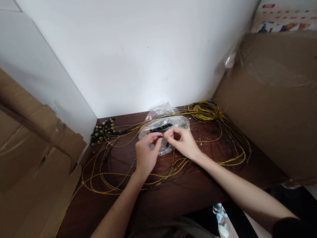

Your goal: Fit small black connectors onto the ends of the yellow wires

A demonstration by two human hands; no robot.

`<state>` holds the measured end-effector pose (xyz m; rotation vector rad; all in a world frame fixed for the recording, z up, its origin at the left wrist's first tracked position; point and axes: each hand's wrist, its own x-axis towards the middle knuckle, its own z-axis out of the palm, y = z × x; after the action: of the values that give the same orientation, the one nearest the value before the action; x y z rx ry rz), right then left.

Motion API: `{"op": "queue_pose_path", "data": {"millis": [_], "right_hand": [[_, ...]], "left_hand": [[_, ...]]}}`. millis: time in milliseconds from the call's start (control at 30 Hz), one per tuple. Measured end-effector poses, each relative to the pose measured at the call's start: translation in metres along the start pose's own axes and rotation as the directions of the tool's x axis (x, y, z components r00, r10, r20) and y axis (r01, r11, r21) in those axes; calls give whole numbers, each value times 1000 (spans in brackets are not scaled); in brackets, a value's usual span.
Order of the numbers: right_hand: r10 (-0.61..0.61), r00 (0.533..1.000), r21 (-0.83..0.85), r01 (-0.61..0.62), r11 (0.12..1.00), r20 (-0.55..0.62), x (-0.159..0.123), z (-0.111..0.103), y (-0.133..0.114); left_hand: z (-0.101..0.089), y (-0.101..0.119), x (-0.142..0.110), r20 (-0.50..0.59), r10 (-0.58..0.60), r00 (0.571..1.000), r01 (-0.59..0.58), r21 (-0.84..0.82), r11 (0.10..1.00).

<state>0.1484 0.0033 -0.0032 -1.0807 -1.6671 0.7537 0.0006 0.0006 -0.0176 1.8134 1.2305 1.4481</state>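
Note:
My left hand (147,149) is closed in a pinch on a small black piece (160,136), perhaps a connector; its exact kind is too small to make out. Fingertip to fingertip with it, my right hand (184,142) pinches what looks like the end of a thin yellow wire, mostly hidden by the fingers. Just behind and beneath both hands lies a clear plastic bag (160,112) with small black parts (160,128) in it. Long yellow wires (156,183) loop across the brown tabletop (100,211) around the hands and under the forearms.
At the back left sits a cluster of black-and-yellow connectors (101,131). A coil of yellow wire (203,110) rests at the back right. Cardboard (12,156) walls the left side, and a cardboard box (290,107) the right. A white panel (141,46) stands behind. An open bag (167,237) is below the front edge.

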Motion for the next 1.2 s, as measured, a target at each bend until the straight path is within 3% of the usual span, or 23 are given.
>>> {"op": "queue_pose_path", "data": {"millis": [467,667,833,1000,1067,1200], "right_hand": [[-103,995,-43,103,994,11,0,-1,-1],[-158,987,-150,157,976,9,0,-3,-3],[-79,997,-81,78,994,-8,1,-2,3],[-9,999,-36,7,999,-47,2,-4,4],[18,999,8,-18,1000,-42,3,-5,3],[82,997,133,-80,988,-14,4,-4,3]], "left_hand": [[1,-1,0,-17,-42,999,40,-97,995],[1,0,-1,-28,-70,997,67,-93,993],[0,-1,1,-68,-132,989,125,-108,986],[-4,-1,7,-146,-255,956,216,-239,947],[-5,2,9,-126,-292,948,245,-295,924],[-5,11,10,17,-361,932,341,-372,863]]}}
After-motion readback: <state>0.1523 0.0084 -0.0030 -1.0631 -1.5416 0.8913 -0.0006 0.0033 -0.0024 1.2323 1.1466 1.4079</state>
